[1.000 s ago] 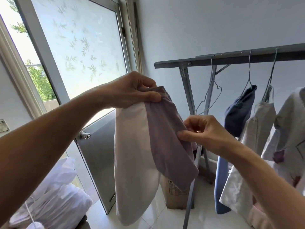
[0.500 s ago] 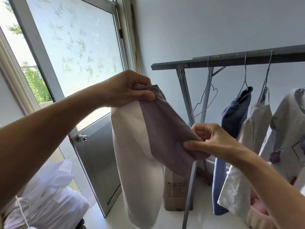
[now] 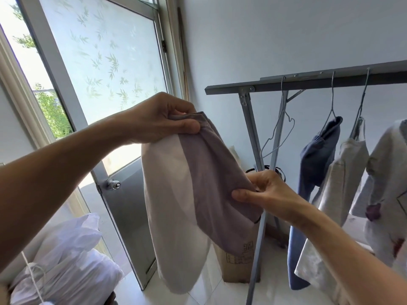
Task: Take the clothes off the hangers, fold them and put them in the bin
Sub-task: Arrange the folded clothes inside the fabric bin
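Note:
A pale mauve garment hangs in the air in front of me, part lit white, part in shadow. My left hand pinches its top edge. Lower down my right hand pinches its right edge. Behind them stands a grey metal rack. One bare wire hanger hangs on its rail. Further right hang a dark blue garment, a cream garment and a white printed garment, each on a wire hanger. No bin is in view.
A metal door with frosted glass stands open at the left, its knob at waist height. White plastic bags sit at the lower left. A cardboard box stands on the white tiled floor by the rack's leg.
My right hand has slid down and to the right along the garment's edge, pulling it out sideways. My left hand keeps its hold at the top.

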Action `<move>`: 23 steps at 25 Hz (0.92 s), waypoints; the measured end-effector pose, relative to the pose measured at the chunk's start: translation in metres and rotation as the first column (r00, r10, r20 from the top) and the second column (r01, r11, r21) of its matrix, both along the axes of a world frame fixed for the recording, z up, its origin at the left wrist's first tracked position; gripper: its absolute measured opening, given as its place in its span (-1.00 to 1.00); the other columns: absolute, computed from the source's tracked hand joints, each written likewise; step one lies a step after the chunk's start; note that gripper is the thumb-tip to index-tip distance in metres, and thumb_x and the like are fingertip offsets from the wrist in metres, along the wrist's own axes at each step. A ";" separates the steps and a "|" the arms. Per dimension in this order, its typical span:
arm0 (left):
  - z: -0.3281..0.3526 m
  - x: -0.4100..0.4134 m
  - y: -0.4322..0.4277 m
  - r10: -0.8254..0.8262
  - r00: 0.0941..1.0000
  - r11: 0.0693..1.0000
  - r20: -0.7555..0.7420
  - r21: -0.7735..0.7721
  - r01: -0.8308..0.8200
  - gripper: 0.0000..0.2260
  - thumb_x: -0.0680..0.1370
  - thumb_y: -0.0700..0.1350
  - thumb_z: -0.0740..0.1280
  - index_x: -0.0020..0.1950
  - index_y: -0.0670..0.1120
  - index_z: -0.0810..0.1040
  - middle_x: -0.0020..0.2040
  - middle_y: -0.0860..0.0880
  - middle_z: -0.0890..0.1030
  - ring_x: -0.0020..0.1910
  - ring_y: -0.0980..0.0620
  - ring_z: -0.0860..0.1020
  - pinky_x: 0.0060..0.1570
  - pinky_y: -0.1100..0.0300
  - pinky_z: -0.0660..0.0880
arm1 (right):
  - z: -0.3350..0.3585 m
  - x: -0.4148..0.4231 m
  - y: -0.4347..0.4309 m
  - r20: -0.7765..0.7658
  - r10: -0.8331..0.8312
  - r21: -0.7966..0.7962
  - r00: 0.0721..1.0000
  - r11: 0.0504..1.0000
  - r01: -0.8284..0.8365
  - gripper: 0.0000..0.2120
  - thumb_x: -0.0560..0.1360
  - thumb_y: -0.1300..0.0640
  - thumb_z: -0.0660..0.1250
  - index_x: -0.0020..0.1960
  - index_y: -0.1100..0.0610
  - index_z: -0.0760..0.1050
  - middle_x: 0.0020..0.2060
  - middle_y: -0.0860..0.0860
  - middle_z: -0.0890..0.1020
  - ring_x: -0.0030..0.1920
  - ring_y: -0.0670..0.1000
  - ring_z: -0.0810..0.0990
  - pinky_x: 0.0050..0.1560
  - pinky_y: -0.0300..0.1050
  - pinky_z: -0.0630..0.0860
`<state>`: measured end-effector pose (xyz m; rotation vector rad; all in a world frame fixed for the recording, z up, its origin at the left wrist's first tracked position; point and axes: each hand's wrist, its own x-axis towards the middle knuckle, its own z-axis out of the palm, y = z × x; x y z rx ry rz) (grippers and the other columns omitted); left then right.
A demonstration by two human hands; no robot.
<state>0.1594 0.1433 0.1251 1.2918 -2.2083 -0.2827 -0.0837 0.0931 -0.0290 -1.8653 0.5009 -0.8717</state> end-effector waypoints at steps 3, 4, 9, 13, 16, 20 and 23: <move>-0.004 0.012 0.007 0.037 0.999 0.999 -0.029 -0.026 -0.038 -0.75 0.48 0.03 0.39 -0.13 -0.16 0.64 -0.32 -0.01 0.56 -0.32 0.14 0.46 -0.34 0.29 0.42 | 0.002 -0.005 -0.002 0.025 -0.096 -0.041 0.995 0.994 0.097 -0.93 0.36 0.07 0.48 -0.21 0.06 0.65 -0.35 0.01 0.62 -0.30 -0.02 0.57 -0.24 -0.15 0.47; -0.006 0.016 0.010 0.050 0.996 0.998 -0.068 -0.034 -0.052 -0.82 0.48 0.02 0.37 -0.20 -0.06 0.64 -0.37 0.08 0.53 -0.36 0.19 0.43 -0.37 0.33 0.39 | 0.006 -0.011 -0.005 0.060 -0.140 -0.038 0.988 0.989 0.142 -0.90 0.33 0.07 0.48 -0.21 0.09 0.63 -0.36 0.02 0.62 -0.32 -0.03 0.57 -0.24 -0.17 0.47; -0.026 0.033 0.017 0.100 0.964 0.992 -0.247 -0.055 -0.117 -0.73 0.52 0.08 0.34 -0.28 -0.05 0.60 -0.39 0.10 0.43 -0.40 0.18 0.35 -0.44 0.35 0.29 | 0.038 -0.030 -0.016 0.282 -0.208 0.018 0.937 0.977 0.212 -0.92 0.31 0.08 0.43 -0.24 0.08 0.61 -0.39 -0.03 0.58 -0.33 -0.07 0.52 -0.31 -0.31 0.48; -0.032 0.029 0.019 0.102 0.951 0.993 -0.291 -0.025 -0.114 -0.63 0.54 0.09 0.28 -0.20 -0.22 0.58 -0.34 0.02 0.47 -0.36 0.16 0.41 -0.39 0.34 0.36 | 0.045 -0.024 -0.020 0.287 -0.255 0.010 0.924 0.965 0.263 -0.79 0.40 -0.05 0.38 -0.32 0.06 0.60 -0.41 -0.09 0.53 -0.33 -0.13 0.47 -0.23 -0.28 0.45; -0.029 0.019 0.022 0.038 0.919 0.999 -0.393 0.012 -0.037 -0.68 0.56 0.03 0.17 -0.27 0.02 0.64 -0.35 0.14 0.55 -0.36 0.25 0.48 -0.35 0.39 0.43 | 0.046 -0.022 -0.023 0.328 -0.256 0.039 0.909 0.965 0.258 -0.73 0.38 -0.16 0.38 -0.29 0.04 0.60 -0.37 -0.06 0.51 -0.29 -0.11 0.45 -0.22 -0.29 0.42; -0.029 0.012 0.021 0.031 0.894 0.998 -0.447 -0.033 -0.051 -0.68 0.57 0.06 0.16 -0.16 -0.09 0.60 -0.29 0.02 0.54 -0.32 0.16 0.47 -0.33 0.34 0.44 | 0.048 -0.021 -0.026 0.425 -0.284 0.127 0.860 0.959 0.254 -0.76 0.31 -0.12 0.42 -0.30 0.07 0.62 -0.39 -0.07 0.57 -0.33 -0.12 0.49 -0.25 -0.30 0.48; -0.026 0.002 0.026 0.051 0.860 0.998 -0.509 0.059 -0.024 -0.62 0.52 0.06 0.15 -0.37 0.00 0.65 -0.43 0.13 0.56 -0.45 0.24 0.50 -0.43 0.40 0.44 | 0.049 -0.021 -0.027 0.475 -0.298 0.243 0.828 0.949 0.203 -0.81 0.22 -0.04 0.46 -0.34 0.09 0.61 -0.41 -0.06 0.62 -0.38 -0.12 0.55 -0.30 -0.29 0.55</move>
